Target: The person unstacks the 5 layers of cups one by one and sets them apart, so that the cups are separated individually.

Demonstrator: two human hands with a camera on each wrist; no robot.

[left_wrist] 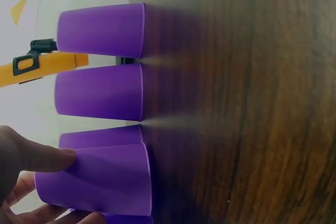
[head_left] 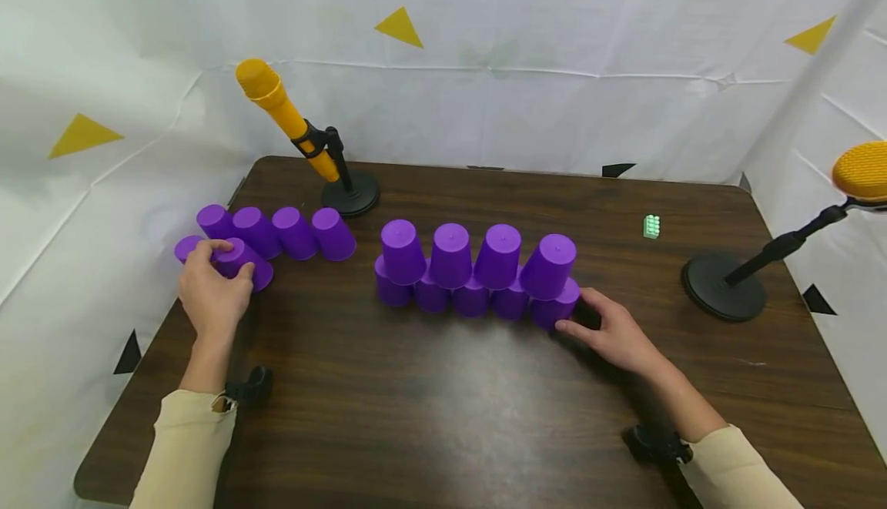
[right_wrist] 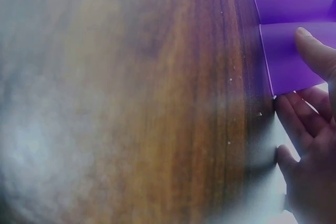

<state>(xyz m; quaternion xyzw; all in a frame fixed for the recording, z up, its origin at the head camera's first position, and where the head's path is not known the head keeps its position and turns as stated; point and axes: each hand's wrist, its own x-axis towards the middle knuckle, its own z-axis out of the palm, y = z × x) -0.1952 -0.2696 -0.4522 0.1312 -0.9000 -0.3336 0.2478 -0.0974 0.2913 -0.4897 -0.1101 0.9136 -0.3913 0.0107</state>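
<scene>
At the left of the table, my left hand (head_left: 216, 287) grips an upside-down purple cup (left_wrist: 100, 179), its thumb on one side and fingers round the other. Whether that cup touches the table I cannot tell. Another purple cup (head_left: 185, 248) stands partly hidden behind this hand, and a row of several purple cups (head_left: 294, 233) stands just beyond. In the middle, several upside-down purple cups (head_left: 500, 256) sit on a lower row of more. My right hand (head_left: 619, 333) holds the rightmost lower cup (right_wrist: 291, 59), thumb in front and fingers at its far side.
A yellow microphone (head_left: 286, 112) on a black stand rises behind the cups at the left. On the right is a black stand (head_left: 724, 287) with a round yellow head (head_left: 862, 172). A small green brick (head_left: 651, 226) lies near the back right.
</scene>
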